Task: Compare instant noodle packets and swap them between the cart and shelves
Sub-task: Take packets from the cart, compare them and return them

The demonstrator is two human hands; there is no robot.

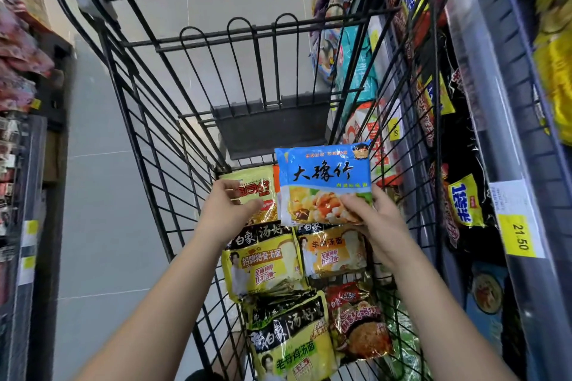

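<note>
R hand (380, 219) pinches blue pkt (322, 176) by one corner, L hand (226, 210) loose & empty, so pkt could slip into cart (272, 130).

- Left hand (230, 207) and right hand (374, 219): both bare from fingertips to wrist.
- Left forearm (161, 297) and right forearm (433, 303): bare along their whole visible length, down to the bottom edge of the view.
- Wrists slim and forearms smooth; fingernails too small to judge.
</note>
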